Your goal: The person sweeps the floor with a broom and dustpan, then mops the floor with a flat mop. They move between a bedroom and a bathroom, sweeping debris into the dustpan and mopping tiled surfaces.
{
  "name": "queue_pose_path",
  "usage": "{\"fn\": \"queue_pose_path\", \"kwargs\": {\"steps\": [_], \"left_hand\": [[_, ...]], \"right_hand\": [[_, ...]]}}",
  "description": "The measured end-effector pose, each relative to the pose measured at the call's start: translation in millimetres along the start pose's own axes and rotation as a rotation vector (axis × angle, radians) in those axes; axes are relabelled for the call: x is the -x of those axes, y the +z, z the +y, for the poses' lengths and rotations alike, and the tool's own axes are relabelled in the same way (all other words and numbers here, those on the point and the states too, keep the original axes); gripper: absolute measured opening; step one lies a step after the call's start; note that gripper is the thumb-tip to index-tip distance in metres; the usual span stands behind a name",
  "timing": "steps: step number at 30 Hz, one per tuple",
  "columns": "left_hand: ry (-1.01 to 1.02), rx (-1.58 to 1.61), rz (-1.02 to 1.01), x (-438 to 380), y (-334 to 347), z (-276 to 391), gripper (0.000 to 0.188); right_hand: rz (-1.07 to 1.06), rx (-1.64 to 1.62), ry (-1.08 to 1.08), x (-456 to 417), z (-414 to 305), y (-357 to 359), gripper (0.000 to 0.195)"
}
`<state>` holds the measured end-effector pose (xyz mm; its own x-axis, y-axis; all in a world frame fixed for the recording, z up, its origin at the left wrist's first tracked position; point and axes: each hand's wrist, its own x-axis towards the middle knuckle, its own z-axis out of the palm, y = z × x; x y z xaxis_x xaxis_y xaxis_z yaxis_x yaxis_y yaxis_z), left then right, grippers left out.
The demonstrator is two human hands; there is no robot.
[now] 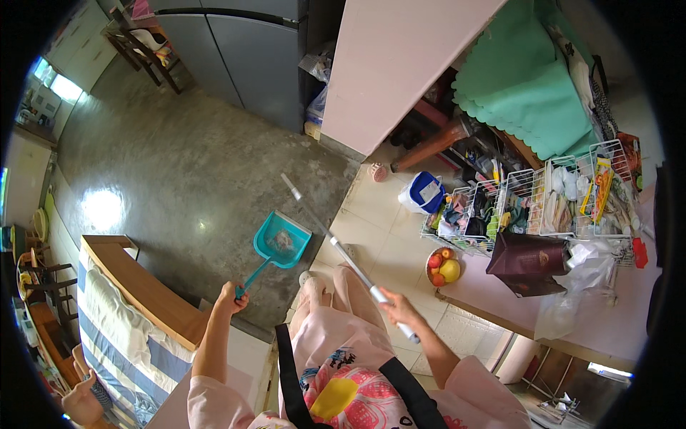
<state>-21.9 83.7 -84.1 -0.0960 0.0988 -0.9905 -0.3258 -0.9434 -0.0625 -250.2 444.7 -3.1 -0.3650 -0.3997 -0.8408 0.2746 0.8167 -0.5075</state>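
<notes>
My left hand (233, 298) is closed around the handle of a teal plastic dustpan (282, 239), held over the dark concrete floor. A clump of greyish dust (283, 241) lies in its pan. My right hand (396, 311) grips a long grey-and-white pole (343, 249) near its lower end in the picture. The pole slants up to the left, and its far end points past the right side of the dustpan. No head or bristles can be made out on it.
A grey refrigerator (241, 59) and a pink wall (391, 64) stand ahead. To the right are a white bucket with a blue lid (423, 192), wire baskets (514, 214) and a fruit basket (444, 267). A bed with a wooden end board (144, 289) is at left.
</notes>
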Motion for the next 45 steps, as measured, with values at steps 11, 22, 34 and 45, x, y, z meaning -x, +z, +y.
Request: {"fn": "queue_pose_path", "kwargs": {"steps": [11,22,34,45], "left_hand": [[-0.017,-0.178,-0.015,-9,35,26,0.017],[-0.003,-0.146,0.01,-8,45,34,0.013],[0.033,-0.196,0.017,-2,32,24,0.014],[-0.001,-0.223,-0.055,-8,22,25,0.014]], "right_hand": [[0.308,0.297,-0.025,-110,26,-16,0.056],[-0.067,-0.093,-0.047,29,35,37,0.054],[0.35,0.001,0.053,54,50,-21,0.054],[0.559,0.222,-0.018,21,117,-10,0.051]]}}
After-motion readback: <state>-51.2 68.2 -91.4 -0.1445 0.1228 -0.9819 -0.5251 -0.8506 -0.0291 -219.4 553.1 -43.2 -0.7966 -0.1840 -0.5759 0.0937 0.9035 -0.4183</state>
